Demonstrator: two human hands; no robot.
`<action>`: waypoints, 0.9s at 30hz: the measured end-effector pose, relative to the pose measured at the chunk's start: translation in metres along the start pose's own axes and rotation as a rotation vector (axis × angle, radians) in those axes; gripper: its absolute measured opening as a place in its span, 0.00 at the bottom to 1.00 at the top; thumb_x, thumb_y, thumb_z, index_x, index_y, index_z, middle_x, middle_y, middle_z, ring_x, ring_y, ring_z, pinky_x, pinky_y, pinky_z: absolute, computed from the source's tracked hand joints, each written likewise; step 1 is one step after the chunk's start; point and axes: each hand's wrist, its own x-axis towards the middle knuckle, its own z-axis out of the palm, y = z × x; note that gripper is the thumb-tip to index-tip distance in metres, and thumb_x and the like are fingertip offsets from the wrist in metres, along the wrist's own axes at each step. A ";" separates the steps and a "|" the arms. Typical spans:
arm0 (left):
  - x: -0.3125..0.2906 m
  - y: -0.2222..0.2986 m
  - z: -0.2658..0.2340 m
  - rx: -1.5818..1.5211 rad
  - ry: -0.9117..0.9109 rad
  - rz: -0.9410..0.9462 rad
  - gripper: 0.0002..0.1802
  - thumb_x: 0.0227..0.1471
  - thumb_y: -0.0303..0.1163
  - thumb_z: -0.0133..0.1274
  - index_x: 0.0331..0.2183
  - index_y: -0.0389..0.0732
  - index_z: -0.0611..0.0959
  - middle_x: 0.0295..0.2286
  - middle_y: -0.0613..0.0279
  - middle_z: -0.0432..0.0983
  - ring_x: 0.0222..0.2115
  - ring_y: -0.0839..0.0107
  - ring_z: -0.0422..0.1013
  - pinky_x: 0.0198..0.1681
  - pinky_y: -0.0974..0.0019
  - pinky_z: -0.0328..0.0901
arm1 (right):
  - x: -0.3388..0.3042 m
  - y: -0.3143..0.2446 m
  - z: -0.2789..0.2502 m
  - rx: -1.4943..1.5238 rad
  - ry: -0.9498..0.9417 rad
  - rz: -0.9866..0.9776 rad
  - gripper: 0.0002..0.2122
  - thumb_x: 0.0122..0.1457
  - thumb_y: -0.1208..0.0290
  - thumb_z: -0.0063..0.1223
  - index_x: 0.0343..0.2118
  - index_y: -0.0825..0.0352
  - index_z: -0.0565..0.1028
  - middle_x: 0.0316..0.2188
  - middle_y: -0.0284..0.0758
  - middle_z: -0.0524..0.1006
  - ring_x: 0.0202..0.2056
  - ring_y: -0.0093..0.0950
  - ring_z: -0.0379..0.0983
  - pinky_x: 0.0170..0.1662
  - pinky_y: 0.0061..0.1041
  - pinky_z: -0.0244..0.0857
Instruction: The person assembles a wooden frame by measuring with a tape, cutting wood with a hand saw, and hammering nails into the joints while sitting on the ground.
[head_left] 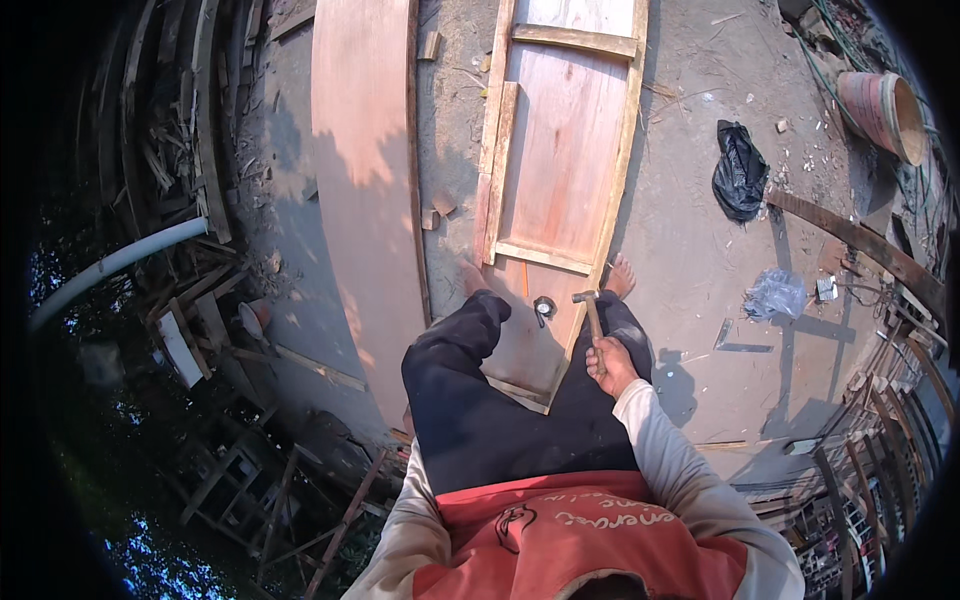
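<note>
My right hand [611, 366] is closed around the wooden handle of a hammer [593, 312], held above my right leg with its head near the edge of a wooden frame. The frame has light timber strips [617, 160] along its sides, cross pieces [545, 257] between them, and a reddish plywood sheet [562, 150] under them. On the plywood between my legs lie a tape measure [543, 308] and an orange pencil [525, 279]. My left sleeve [412, 510] reaches down beside my left thigh; the left hand is hidden behind the leg.
A long plywood panel [365, 150] lies to the left, with small wood blocks [431, 218] beside it. On the right are a black plastic bag [740, 172], a clear bag [775, 294], a metal square [742, 347] and a tipped bucket [882, 115]. Stacked timber [205, 120] stands far left.
</note>
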 end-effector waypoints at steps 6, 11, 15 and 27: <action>0.100 0.052 -0.065 -0.111 0.059 0.136 0.05 0.54 0.26 0.57 0.34 0.37 0.83 0.24 0.62 0.79 0.22 0.72 0.75 0.26 0.67 0.70 | 0.023 0.022 0.047 0.041 0.024 -0.171 0.08 0.64 0.69 0.52 0.38 0.56 0.63 0.24 0.29 0.69 0.20 0.21 0.66 0.20 0.22 0.59; 0.210 0.127 -0.079 -0.377 -0.049 0.110 0.03 0.55 0.25 0.55 0.33 0.38 0.81 0.22 0.64 0.76 0.20 0.71 0.75 0.22 0.63 0.72 | 0.033 0.029 0.092 0.318 0.002 -0.285 0.08 0.63 0.69 0.55 0.39 0.55 0.66 0.24 0.29 0.71 0.20 0.20 0.66 0.20 0.21 0.59; 0.287 0.219 -0.082 -0.155 -0.356 0.406 0.04 0.54 0.24 0.54 0.34 0.36 0.81 0.23 0.65 0.77 0.22 0.74 0.75 0.25 0.70 0.69 | 0.011 0.089 0.150 0.624 0.013 -0.429 0.08 0.63 0.68 0.55 0.42 0.57 0.68 0.27 0.30 0.72 0.22 0.20 0.66 0.23 0.21 0.61; 0.331 0.323 -0.073 0.307 -0.660 0.685 0.05 0.55 0.24 0.55 0.35 0.34 0.82 0.24 0.64 0.79 0.24 0.77 0.73 0.29 0.72 0.69 | -0.099 0.200 0.277 1.254 -0.256 -0.873 0.17 0.67 0.72 0.46 0.58 0.62 0.64 0.38 0.35 0.70 0.28 0.18 0.68 0.27 0.20 0.66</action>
